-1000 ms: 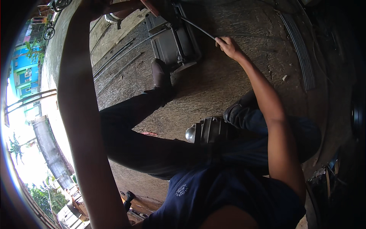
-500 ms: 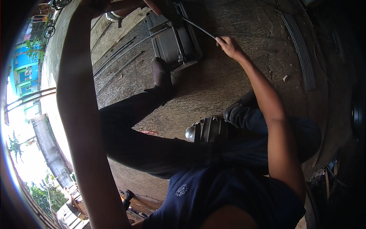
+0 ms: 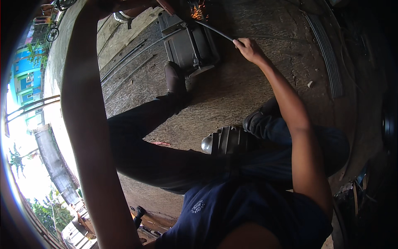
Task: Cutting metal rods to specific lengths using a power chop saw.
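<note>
My right hand (image 3: 249, 50) is closed around the end of a thin metal rod (image 3: 216, 30). The rod slants up and left to a cut-off saw with a dark flat base (image 3: 177, 51) and a clamp screw (image 3: 193, 45). Orange sparks (image 3: 198, 11) spray at the rod's far end, beside the saw. My left arm reaches up along the left side, and my left hand (image 3: 140, 6) is at the top edge by a reddish-brown part (image 3: 166, 6) of the saw. Its fingers are dark and mostly hidden. A silvery band (image 3: 122, 17) shows at that wrist.
My left boot (image 3: 175, 76) rests against the saw base. A ribbed metal object (image 3: 226, 140) lies between my legs. Long rods (image 3: 124, 62) lie on the rough floor at left; a bundle of thin bars (image 3: 325, 54) lies at right. Bright open ground shows far left.
Orange sparks now fly at the saw, where none showed before. My right hand and the rod have shifted very slightly up and left.
</note>
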